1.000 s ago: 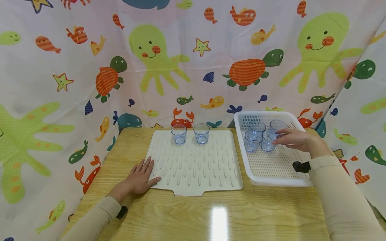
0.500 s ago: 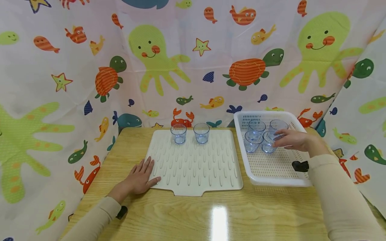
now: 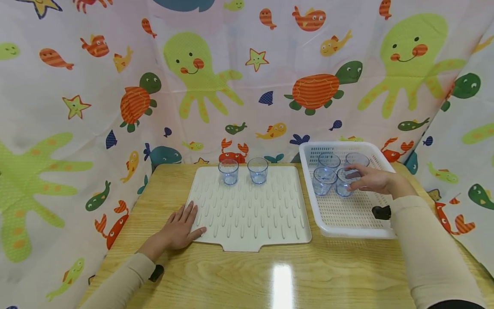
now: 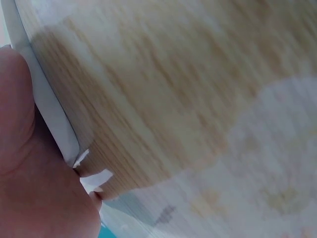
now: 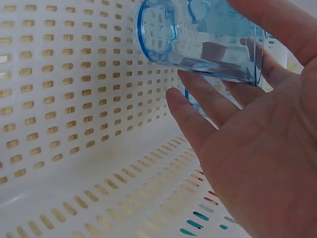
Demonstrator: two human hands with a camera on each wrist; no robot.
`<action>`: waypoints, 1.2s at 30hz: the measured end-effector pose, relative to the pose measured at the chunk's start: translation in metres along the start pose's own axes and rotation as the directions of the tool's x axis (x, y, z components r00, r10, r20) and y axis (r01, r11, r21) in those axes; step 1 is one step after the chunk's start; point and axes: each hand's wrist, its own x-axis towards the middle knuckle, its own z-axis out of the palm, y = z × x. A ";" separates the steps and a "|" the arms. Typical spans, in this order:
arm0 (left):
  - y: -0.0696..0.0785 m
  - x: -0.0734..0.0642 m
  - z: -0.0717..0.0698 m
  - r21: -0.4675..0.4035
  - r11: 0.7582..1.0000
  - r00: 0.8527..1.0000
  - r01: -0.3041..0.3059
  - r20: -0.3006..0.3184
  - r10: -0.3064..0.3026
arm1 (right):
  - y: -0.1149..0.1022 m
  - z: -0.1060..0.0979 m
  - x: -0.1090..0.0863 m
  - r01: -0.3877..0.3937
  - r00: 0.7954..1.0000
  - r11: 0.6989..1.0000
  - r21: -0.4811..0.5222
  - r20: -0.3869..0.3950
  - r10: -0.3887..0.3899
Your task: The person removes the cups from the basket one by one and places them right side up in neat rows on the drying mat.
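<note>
In the head view my right hand (image 3: 374,179) reaches into a white plastic basket and holds a clear bluish glass (image 3: 343,189) near its rim. The right wrist view shows this glass (image 5: 198,42) between thumb and fingers, with fingers (image 5: 190,116) spread along its side. Three more such glasses stand close by in the basket, among them a front-left glass (image 3: 323,185). My left hand (image 3: 178,227) lies flat with fingers straight on the left edge of a ridged cream draining tray (image 3: 247,223). In the left wrist view only part of that hand (image 4: 44,193) shows beside the tray's edge.
On the tray's back edge stand two bluish glasses, a left one (image 3: 228,174) and a right one (image 3: 257,172). The basket (image 3: 317,214) sits right of the tray on the wooden table (image 3: 216,279). A sea-animal printed curtain (image 3: 231,56) encloses the back and sides.
My right hand has shifted slightly left, its fingers closer round the front-right glass, which has moved very slightly. The left hand, tray and the two glasses on it stay put.
</note>
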 end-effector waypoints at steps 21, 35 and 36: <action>-0.003 -0.003 0.001 0.001 1.000 1.000 0.008 0.009 -0.008 | -0.015 -0.002 -0.026 0.081 0.973 0.957 -0.278 -0.186 -0.136; 0.001 -0.001 -0.001 0.005 1.000 1.000 0.009 0.006 -0.009 | -0.042 -0.003 -0.056 0.107 0.962 0.943 -0.314 -0.206 -0.177; 0.001 -0.001 -0.002 0.003 1.000 1.000 0.008 0.005 -0.008 | -0.043 -0.002 -0.058 0.110 0.961 0.942 -0.316 -0.209 -0.182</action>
